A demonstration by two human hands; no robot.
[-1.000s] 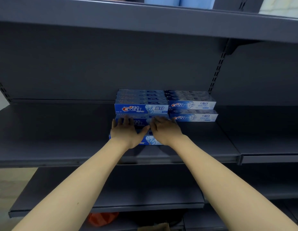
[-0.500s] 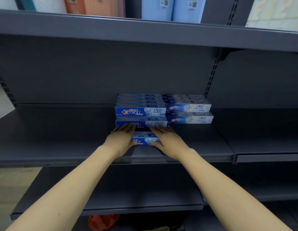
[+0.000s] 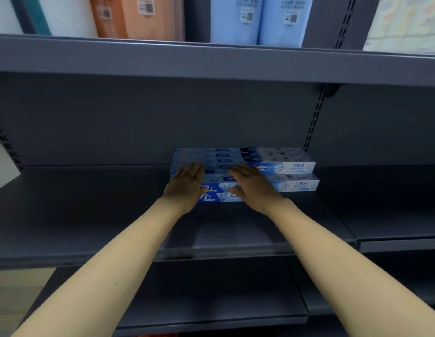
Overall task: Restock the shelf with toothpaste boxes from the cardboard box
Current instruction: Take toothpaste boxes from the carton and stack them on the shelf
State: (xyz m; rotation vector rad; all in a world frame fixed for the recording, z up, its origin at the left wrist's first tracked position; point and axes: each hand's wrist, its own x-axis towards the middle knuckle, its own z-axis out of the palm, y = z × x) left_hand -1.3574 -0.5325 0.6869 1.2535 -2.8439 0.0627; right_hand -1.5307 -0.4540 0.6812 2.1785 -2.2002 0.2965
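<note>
Blue Crest toothpaste boxes stand in two stacks at the back of the dark grey shelf (image 3: 89, 215): a deep-blue stack (image 3: 211, 155) on the left and a paler stack (image 3: 288, 167) on the right. Two more blue boxes (image 3: 220, 192) lie stacked in front of the left stack. My left hand (image 3: 187, 186) lies flat over their left end, fingers straight and reaching the stack behind. My right hand (image 3: 253, 188) lies flat over their right end, partly covering the paler stack's corner. Neither hand grips a box. The cardboard box is out of view.
The upper shelf (image 3: 211, 62) carries orange packs (image 3: 138, 18) and light-blue packs (image 3: 255, 18). A slotted upright (image 3: 313, 120) divides the back panel. A lower shelf (image 3: 211, 300) juts out beneath my forearms. Bare shelf extends left and right of the stacks.
Both hands have slid up and back from the front boxes' near face onto their tops, and those boxes now sit closer to the stack. The view has tilted upward.
</note>
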